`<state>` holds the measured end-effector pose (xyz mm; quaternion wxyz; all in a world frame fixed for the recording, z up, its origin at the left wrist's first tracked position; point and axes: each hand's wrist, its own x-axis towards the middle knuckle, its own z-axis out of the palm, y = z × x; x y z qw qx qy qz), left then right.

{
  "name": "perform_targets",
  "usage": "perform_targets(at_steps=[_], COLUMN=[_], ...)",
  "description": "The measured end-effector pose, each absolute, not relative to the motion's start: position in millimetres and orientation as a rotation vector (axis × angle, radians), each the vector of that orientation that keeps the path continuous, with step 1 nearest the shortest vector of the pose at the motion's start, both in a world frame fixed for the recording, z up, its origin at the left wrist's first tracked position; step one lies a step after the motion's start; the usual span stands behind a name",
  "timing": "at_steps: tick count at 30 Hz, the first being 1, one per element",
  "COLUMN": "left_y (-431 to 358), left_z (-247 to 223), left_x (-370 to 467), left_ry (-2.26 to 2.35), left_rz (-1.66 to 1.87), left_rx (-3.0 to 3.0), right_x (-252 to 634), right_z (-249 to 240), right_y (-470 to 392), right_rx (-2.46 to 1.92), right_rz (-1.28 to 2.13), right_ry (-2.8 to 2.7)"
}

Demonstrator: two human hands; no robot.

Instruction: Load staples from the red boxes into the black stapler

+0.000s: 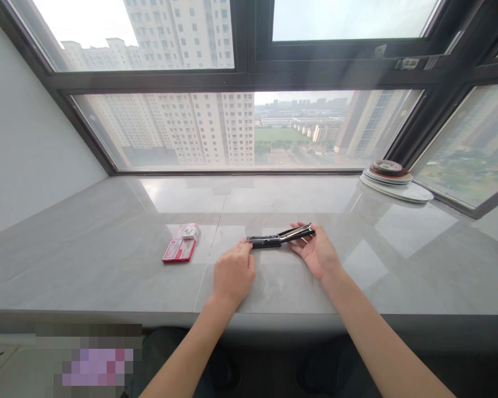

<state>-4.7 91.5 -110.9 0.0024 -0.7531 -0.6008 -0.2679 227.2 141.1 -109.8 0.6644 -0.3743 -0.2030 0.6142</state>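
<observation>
A black stapler is spread open over the grey stone sill, its two halves in a shallow V with bare metal showing on the right one. My left hand is closed on its left end, thumb and fingertips pressed together there. On the other side, my right hand holds the right end, with the thumb on top and the fingers spread behind and below it. To the left of my left hand lie red and white boxes, a small one on top of a flatter one.
At the back right, a stack of round plates or mats sits by the window corner. A dark window frame runs along the back. The sill's front edge is close to my forearms.
</observation>
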Motion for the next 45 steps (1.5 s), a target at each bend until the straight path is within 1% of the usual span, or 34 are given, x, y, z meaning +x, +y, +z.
perform_targets(at_steps=[4, 10, 15, 18, 22, 27, 31, 37, 45], left_y=[90, 88, 81, 72, 59, 53, 57, 77, 90], left_z=[-107, -101, -105, -113, -119, -112, -99, -90, -95], left_x=[-4, -23, -73, -96, -106, -99, -64, -17, -23], left_ry=[-1.961, -1.976, -2.263, -2.343, -2.311, -2.146, -2.023, -1.806, -1.790], left_rz=[-0.821, -1.100, -0.821, -0.685, -0.702, -1.016, -1.116, -1.181, -1.265], left_rx=[-2.352, -2.222, -1.616, -1.569, -1.673, -2.250, -2.650, -2.939, -2.985], right_x=[232, 230, 235, 235, 233, 219, 203, 208, 245], right_z=[-121, -116, -116, -116, -112, -100, -90, -88, -90], right_y=[139, 127, 85, 54, 32, 43, 66, 99, 113], right_rx=[-0.795, -0.805, -0.984, -1.068, -1.186, -1.395, -1.423, -1.440, -1.609], right_rz=[1.425, 1.330, 1.065, 1.055, 1.103, 1.537, 1.683, 1.665, 1.558], right_ry=[-0.419, -0.470, -0.601, -0.711, -0.872, -1.404, -1.508, -1.557, -1.585])
